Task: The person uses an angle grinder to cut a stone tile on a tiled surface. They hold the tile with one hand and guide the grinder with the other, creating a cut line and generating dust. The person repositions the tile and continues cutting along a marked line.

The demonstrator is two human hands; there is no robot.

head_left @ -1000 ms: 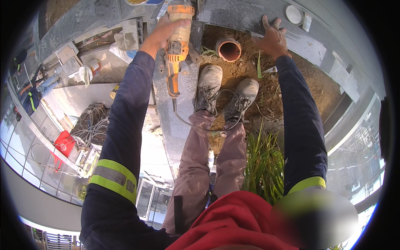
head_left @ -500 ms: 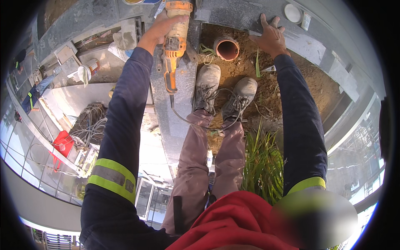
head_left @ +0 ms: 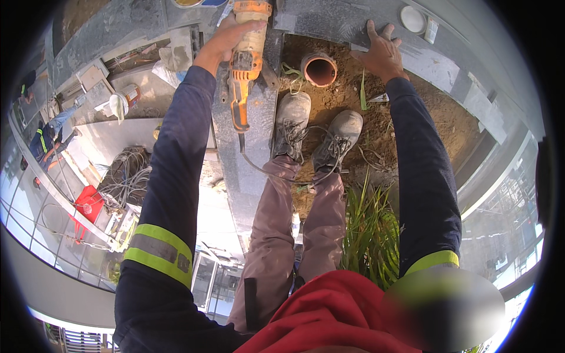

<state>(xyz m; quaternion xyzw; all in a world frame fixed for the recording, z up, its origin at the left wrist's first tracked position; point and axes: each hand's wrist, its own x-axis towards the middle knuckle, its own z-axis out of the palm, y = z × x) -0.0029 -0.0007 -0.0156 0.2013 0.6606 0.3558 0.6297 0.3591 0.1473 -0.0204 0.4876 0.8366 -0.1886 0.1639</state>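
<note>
An orange and cream power tool (head_left: 246, 76), dusty, lies lengthwise at the top centre over a grey stone slab (head_left: 235, 188), its grey cable looping down past my boots. My left hand (head_left: 226, 41) grips the tool's upper body. At the upper right, my right hand (head_left: 381, 53) rests with fingers spread on the edge of another grey slab (head_left: 318, 17), beside a patch of bare soil (head_left: 447, 129). A round clay-coloured pipe (head_left: 319, 72) stands in that soil between my hands, just beyond my boots (head_left: 336, 138).
A green plant (head_left: 371, 235) grows by my right leg. At left are a bucket (head_left: 125, 100), coiled cables (head_left: 126, 170), a red object (head_left: 88, 203), scattered boards and a co-worker (head_left: 46, 144) in dark clothing with reflective bands. A white round lid (head_left: 414, 19) sits at upper right.
My hands and the tool appear slightly higher in view than a second ago, as do the surroundings. The co-worker at far left has shifted posture, showing more of the body.
</note>
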